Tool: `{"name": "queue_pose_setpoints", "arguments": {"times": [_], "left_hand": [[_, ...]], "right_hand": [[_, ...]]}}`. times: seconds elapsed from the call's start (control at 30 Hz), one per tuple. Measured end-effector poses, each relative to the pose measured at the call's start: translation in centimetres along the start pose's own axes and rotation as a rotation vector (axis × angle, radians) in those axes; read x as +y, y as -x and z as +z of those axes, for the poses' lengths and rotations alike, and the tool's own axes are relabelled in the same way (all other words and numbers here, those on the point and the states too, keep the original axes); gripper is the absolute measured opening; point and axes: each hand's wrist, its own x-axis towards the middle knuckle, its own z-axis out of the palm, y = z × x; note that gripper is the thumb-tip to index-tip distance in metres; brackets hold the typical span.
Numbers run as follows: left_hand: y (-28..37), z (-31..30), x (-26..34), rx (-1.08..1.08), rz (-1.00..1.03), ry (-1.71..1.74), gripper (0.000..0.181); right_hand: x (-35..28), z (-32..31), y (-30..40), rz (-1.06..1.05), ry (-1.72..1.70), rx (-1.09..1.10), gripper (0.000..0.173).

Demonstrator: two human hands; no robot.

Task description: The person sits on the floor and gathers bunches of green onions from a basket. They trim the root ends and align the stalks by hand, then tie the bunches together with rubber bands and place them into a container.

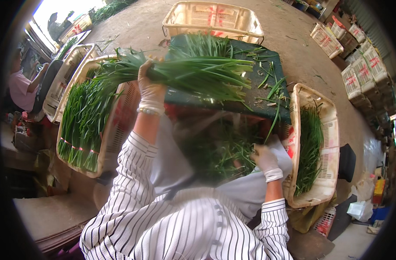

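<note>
A thick bunch of green garlic chives (201, 76) lies in my gloved left hand (149, 86), its pale cut ends to the right. My fingers wrap round it above a low table with a dark green cover (198, 97). More chives (207, 47) rest at the table's far side, and loose leaves and trimmings (272, 87) litter its right part. My gloved right hand (266, 159) is low near my right knee, by a heap of discarded leaves (230, 156); blur hides whether its fingers hold anything.
On the left stands a plastic crate (102, 143) of banded chive bundles (84, 120). Another crate (329, 143) with chives (308, 149) is at the right, and a third crate (214, 16) stands beyond the table. A person in pink (22, 84) sits far left. Stacked crates (363, 74) line the right.
</note>
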Motion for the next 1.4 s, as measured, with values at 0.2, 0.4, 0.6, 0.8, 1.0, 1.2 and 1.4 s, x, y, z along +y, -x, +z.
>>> {"name": "queue_pose_setpoints", "arguments": {"times": [0.2,0.4,0.6,0.8,1.0,1.2,1.4], "left_hand": [[2.5,2.2,-1.5,-0.22,-0.103,0.007,0.025],[2.0,1.4,-0.5,-0.213,-0.056,-0.032,0.023],[0.7,-1.8,2.4,-0.232,0.052,-0.081,0.026],[1.1,-1.9,1.4,-0.38,0.071,-0.042,0.03],[4.0,0.8,0.4,-0.482,-0.045,0.056,0.049],[8.1,2.8,-2.8,-0.593,-0.151,0.107,0.053],[7.1,3.0,-2.6,-0.843,-0.204,0.447,0.053]], "right_hand": [[-9.3,-7.7,-9.9,-0.03,-0.838,0.31,0.026],[-10.7,-5.6,-9.4,-0.084,-1.419,0.203,0.029],[-3.1,-2.9,-1.9,0.101,-1.448,-0.049,0.032],[-6.5,-4.0,-3.5,0.03,-1.469,0.069,0.026],[-8.2,-2.5,-5.7,-0.298,-0.578,0.25,0.021],[-4.6,-0.2,-3.8,-0.225,-0.877,0.219,0.019],[3.3,1.3,-0.2,0.378,-0.867,0.217,0.026]]}}
